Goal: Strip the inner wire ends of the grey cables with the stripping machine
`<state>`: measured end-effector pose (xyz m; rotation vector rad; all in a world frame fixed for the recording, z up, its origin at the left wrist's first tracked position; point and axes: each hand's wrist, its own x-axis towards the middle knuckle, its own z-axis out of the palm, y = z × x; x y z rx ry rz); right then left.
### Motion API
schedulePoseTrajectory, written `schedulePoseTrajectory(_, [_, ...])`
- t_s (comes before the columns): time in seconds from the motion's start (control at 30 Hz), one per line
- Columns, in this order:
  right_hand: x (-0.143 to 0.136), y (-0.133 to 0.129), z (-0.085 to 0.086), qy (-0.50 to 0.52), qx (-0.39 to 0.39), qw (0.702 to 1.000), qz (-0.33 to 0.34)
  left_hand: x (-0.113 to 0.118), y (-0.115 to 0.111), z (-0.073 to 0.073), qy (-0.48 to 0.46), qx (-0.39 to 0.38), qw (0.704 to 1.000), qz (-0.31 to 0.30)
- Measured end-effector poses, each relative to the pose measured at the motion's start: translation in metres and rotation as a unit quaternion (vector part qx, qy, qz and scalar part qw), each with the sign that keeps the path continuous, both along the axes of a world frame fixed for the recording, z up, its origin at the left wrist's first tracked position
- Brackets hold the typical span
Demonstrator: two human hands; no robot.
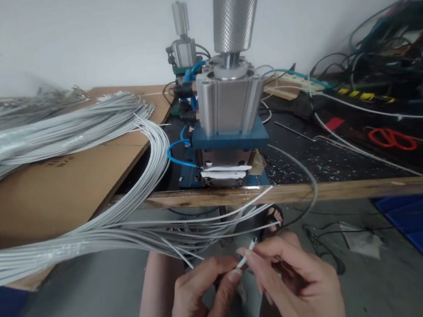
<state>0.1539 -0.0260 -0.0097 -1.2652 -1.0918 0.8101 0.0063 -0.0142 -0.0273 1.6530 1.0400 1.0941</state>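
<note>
Left hand (203, 298) and right hand (291, 278) both pinch the end of one thin grey insulated wire (245, 259), light, limp, best gripped near its tip, below the wooden-edged table (318, 191), pneumatic press (228, 109) at twelve o'clock.

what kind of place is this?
Probably a small wire-processing workshop: a pneumatic press with a silver cylinder sits on a rough wooden-edged bench, thick bundles of grey cut wires spill over it, and both hands pinch one thin white wire end.
</note>
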Motion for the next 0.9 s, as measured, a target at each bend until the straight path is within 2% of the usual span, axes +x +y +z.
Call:
schedulePoseTrajectory(0.17, [0.005,-0.004,-0.007,-0.098,0.014,0.995,0.002,-0.002,-0.003,0.002,0.069,0.067,0.995,-0.006])
schedulePoseTrajectory(0.23, [0.014,-0.003,-0.017,-0.163,0.005,0.987,-0.001,-0.008,-0.002,0.005,0.126,0.109,0.986,0.016])
schedulePoseTrajectory(0.3, [0.028,-0.002,-0.032,-0.247,-0.018,0.969,-0.016,-0.019,0.005,0.011,0.194,0.164,0.965,0.064])
schedulePoseTrajectory(0.37, [0.041,-0.001,-0.048,-0.341,-0.042,0.939,-0.031,-0.035,0.018,0.019,0.268,0.231,0.925,0.138])
schedulePoseTrajectory(0.4, [0.045,-0.001,-0.054,-0.384,-0.049,0.922,-0.024,-0.043,0.026,0.024,0.309,0.263,0.896,0.18])
schedulePoseTrajectory(0.43, [0.046,0.0,-0.058,-0.419,-0.046,0.907,-0.011,-0.052,0.034,0.028,0.352,0.29,0.864,0.214])
schedulePoseTrajectory(0.5, [0.039,0.003,-0.06,-0.464,-0.02,0.885,0.034,-0.068,0.051,0.035,0.441,0.313,0.805,0.243])
schedulePoseTrajectory(0.63, [0.005,0.017,-0.042,-0.493,0.037,0.864,0.096,-0.083,0.068,0.044,0.573,0.312,0.717,0.247])
schedulePoseTrajectory(0.77, [-0.011,0.038,-0.02,-0.545,-0.011,0.829,0.127,-0.077,0.066,0.052,0.66,0.27,0.659,0.238])
schedulePoseTrajectory(0.83, [-0.008,0.044,-0.02,-0.567,-0.053,0.809,0.147,-0.069,0.066,0.057,0.694,0.237,0.636,0.239])
schedulePoseTrajectory(0.9, [-0.007,0.046,-0.03,-0.573,-0.085,0.796,0.177,-0.061,0.067,0.062,0.719,0.204,0.62,0.24])
